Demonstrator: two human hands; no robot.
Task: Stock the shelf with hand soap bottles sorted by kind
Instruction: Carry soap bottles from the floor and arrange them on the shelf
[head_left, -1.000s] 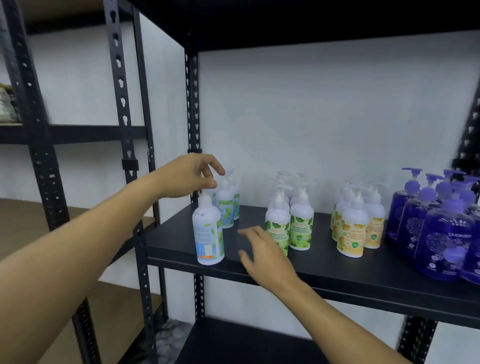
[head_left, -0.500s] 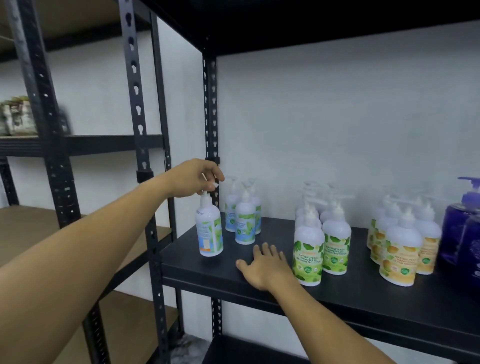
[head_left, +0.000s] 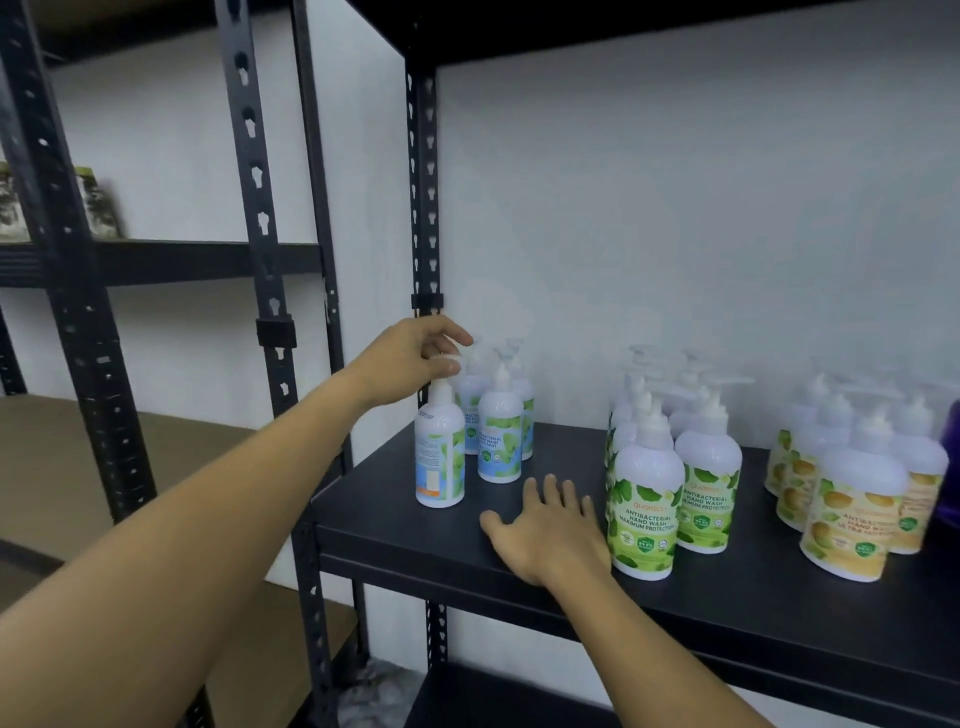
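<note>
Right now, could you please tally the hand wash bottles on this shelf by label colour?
Blue-label bottles: 4
Green-label bottles: at least 4, some hidden behind
Yellow-label bottles: at least 4
Purple bottle: 1, cut off by frame
Total: at least 13

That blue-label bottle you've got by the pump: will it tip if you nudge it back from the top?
Probably: the blue-label bottle is tall on a narrow base, and the left hand pinches only its pump, so a high push may tilt it. The shelf looks smooth, so a low push should slide it.
</note>
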